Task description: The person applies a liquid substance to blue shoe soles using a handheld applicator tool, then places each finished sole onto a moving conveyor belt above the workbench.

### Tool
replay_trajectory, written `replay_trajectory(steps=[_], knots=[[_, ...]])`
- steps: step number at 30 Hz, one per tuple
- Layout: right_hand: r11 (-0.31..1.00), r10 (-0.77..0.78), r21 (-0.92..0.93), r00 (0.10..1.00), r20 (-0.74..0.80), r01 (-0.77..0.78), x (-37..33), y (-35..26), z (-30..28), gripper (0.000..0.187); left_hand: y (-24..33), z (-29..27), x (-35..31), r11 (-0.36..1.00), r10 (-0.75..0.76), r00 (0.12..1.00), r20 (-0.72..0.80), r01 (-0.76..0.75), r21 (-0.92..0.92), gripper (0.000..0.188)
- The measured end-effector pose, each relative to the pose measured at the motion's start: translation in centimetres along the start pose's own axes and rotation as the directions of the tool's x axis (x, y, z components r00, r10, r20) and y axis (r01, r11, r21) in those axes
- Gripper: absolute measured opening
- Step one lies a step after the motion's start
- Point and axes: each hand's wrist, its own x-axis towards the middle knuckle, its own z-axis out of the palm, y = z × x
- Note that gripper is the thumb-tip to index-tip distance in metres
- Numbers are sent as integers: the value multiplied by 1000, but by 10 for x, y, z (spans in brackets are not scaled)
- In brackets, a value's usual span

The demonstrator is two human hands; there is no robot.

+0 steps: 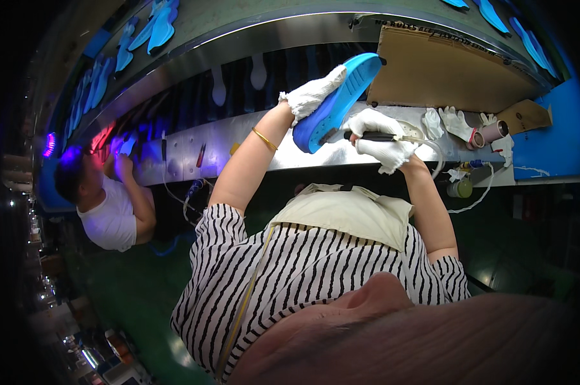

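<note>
My left hand (317, 94) wears a white knit glove and grips a blue shoe sole (341, 96) by its side. The sole is tilted above the metal bench (226, 141). Its light blue face shows slots toward the far end and small holes toward the near end. Just to its right, my right hand (383, 138), gloved too, is closed around a slim tool with a black handle (376, 136). The tool points left toward the sole, and its tip seems apart from it. A pale hose (439, 154) curves down beside my right wrist.
Beyond the bench runs a conveyor (238, 38) with blue soles (155, 29). A cardboard box (450, 70) stands at the far right. Spare white gloves (455, 122) and a roll (493, 132) lie to the right. A co-worker (113, 205) sits at left, near a red-handled tool (201, 155).
</note>
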Motion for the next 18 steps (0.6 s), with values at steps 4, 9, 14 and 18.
replay_trajectory(steps=[4, 9, 14, 18], knots=[[973, -118, 191, 990, -81, 132, 3, 3, -15, 15, 2, 4, -5, 999, 34, 999, -3, -34, -9, 86], [995, -101, -21, 995, 20, 101, 0, 10, -26, 15, 1, 3, -9, 998, 15, 992, -123, -7, 65, 90], [961, -197, 187, 978, -68, 206, -8, 13, -35, 18, 4, -20, -26, 852, 407, 913, -36, -394, -344, 98], [943, -210, 221, 959, -190, 250, -12, 17, -32, 21, -11, -33, -35, 713, 519, 850, -90, -489, -502, 93]])
